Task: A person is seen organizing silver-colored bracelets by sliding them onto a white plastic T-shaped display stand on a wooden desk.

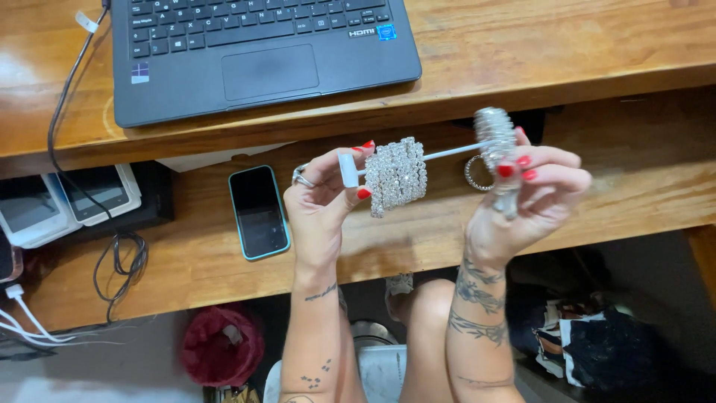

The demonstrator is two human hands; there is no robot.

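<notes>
My left hand [322, 195] pinches the capped end of a thin white rod [449, 152]. A bunch of sparkly rhinestone bracelets [396, 176] is threaded on the rod next to those fingers. My right hand [534, 195] grips another stack of rhinestone bracelets [494, 136] at the rod's far end, with one single bracelet [475, 173] hanging loose beside it. Both hands hover above the lower wooden shelf [611, 186]. Nails are painted red and a ring sits on a left finger.
A phone in a teal case [258, 212] lies on the shelf left of my hands. A dark laptop [253, 52] sits on the upper desk. Black and white cables [112, 254] and stacked devices [67, 198] crowd the left. A red bag [221, 345] rests on the floor.
</notes>
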